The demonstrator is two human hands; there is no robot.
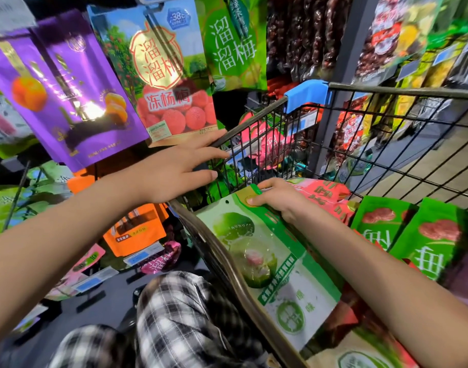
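Your right hand (280,201) pinches the top edge of a pale green pouch (267,261), thumb on its front. The pouch lies tilted against the near rim inside the cart (386,88), on top of other packets. Your left hand (174,168) is spread, fingers straight, over the cart's corner just below a hanging red-fruit pouch (169,75); contact cannot be told. A purple pouch (76,88) hangs to its left

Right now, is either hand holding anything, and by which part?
Right hand pinches the green pouch by its top edge; left hand holds nothing.
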